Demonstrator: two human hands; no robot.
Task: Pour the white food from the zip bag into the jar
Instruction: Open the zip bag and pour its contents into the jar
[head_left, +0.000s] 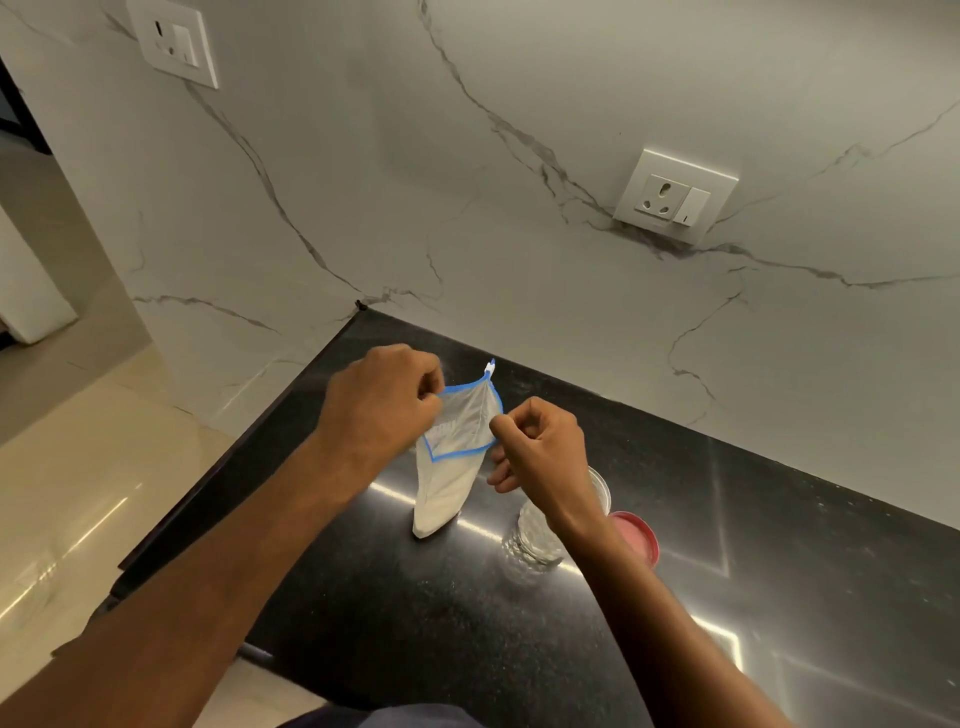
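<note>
Right hand (540, 447) hides jar (530, 535) top, lid (636, 532) partly; zip bag (457, 457) mouth open.

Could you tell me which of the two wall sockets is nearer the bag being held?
The right-hand socket, low on the marble wall above the black counter; the other socket sits far up at top left.

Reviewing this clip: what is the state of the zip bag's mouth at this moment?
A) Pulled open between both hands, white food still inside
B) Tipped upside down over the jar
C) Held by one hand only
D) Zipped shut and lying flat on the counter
A: the left hand and right hand each pinch a side of the zip bag, its blue-edged mouth spread open and white food sitting in its lower end.
</note>
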